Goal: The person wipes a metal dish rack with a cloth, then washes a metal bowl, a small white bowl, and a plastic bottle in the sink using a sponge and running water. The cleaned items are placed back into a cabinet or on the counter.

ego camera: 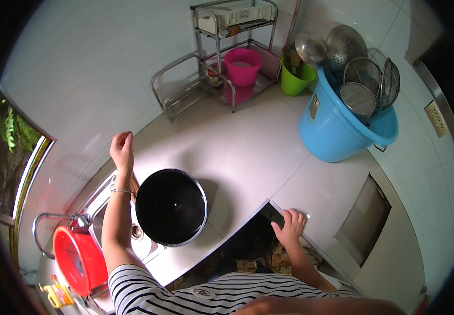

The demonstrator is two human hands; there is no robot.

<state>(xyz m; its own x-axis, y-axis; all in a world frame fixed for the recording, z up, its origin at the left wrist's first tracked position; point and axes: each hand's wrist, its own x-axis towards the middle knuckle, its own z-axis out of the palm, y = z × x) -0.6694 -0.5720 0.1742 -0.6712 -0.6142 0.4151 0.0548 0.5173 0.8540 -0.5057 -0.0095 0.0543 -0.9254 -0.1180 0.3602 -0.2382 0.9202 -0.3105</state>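
My left hand [122,151], wearing a bracelet at the wrist, is raised with its fingers curled in, at the far side of the sink; whether it holds something small cannot be told. Beside that forearm a round black pot [172,207] with a pale rim stands on the tiled counter, by the sink. At the counter's inner corner my right hand [292,226] rests on the edge, fingers spread, holding nothing. To the left, a red plastic basin [93,262] stands at the sink [148,248], near the curved metal faucet [46,216].
A light-blue bucket [325,130] holds several metal strainers at the back right, beside a green bin [296,82]. A metal rack [233,98] holds a pink bucket [243,75]. A yellow bottle [59,296] lies lower left. The counter has a rectangular opening [363,220] at right.
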